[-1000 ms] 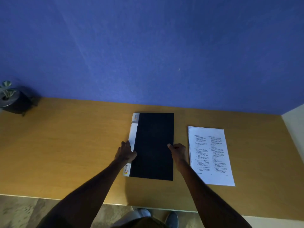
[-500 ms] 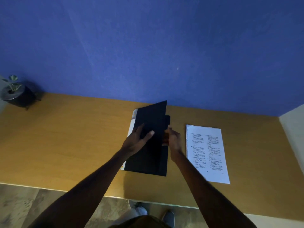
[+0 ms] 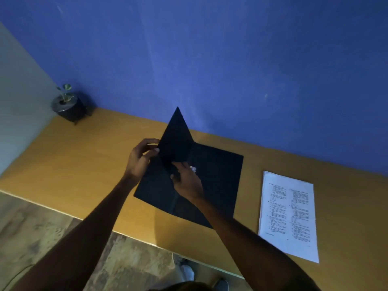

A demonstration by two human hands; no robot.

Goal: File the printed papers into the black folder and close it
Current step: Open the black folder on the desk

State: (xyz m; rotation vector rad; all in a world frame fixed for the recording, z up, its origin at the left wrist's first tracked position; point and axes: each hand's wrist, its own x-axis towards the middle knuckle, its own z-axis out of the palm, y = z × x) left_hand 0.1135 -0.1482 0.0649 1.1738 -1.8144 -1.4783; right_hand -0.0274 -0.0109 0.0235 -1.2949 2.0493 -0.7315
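The black folder (image 3: 216,177) lay open on the wooden tabletop (image 3: 84,164) in front of me, one dark leaf standing up in a point against the blue wall (image 3: 231,59). My left hand (image 3: 139,159) pinched that raised leaf at its near edge, thumb in front and fingers curled behind. My right hand (image 3: 186,179) lay on the inner face near the fold, fingers bent toward something small and shiny there; whether that grip had closed on the clip or merely touched it, I could not tell. The printed papers (image 3: 288,215) waited flat on the tabletop well to the right of the folder, not yet filed. A small potted plant (image 3: 67,106) stood in the far left corner. By my reckoning the step was opening the folder fully: the leaf wanted holding back clear of the fold, and the base pressed flat so the folder would not slide, before I reached right for the sheets and squared them against the spine
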